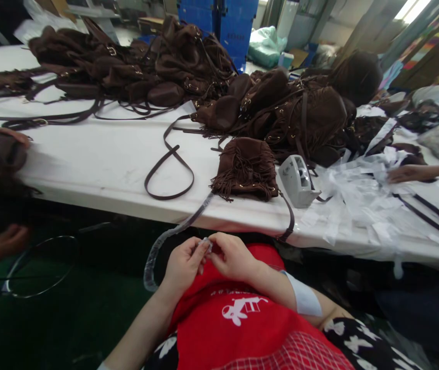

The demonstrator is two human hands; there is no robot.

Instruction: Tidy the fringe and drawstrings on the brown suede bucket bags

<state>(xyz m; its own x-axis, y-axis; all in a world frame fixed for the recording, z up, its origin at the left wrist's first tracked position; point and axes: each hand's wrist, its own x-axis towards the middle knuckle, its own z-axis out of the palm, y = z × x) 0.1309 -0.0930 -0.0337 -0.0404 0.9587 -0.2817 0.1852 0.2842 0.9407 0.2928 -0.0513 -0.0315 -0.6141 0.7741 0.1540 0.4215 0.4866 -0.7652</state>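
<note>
On the table's front edge lies a small brown fringed bag (247,167) with metal eyelets along its lower side. From its left side hangs a bag strap (165,234) wrapped in clear plastic film, looping down behind my left hand. In front of my red apron, my left hand (183,263) pinches a small bit of clear plastic film (206,245). My right hand (232,257) is closed on the same film, fingertips close to the left ones. Whether the strap's end is inside it is hidden. An unwrapped brown strap (289,218) droops from the bag's right side.
A grey tape dispenser (298,181) stands right of the bag. Brown bags (188,56) are heaped along the back of the white table (99,154). Plastic scraps (350,190) lie right, near another person's hand (404,173). At left, another person's hand (9,241) shows.
</note>
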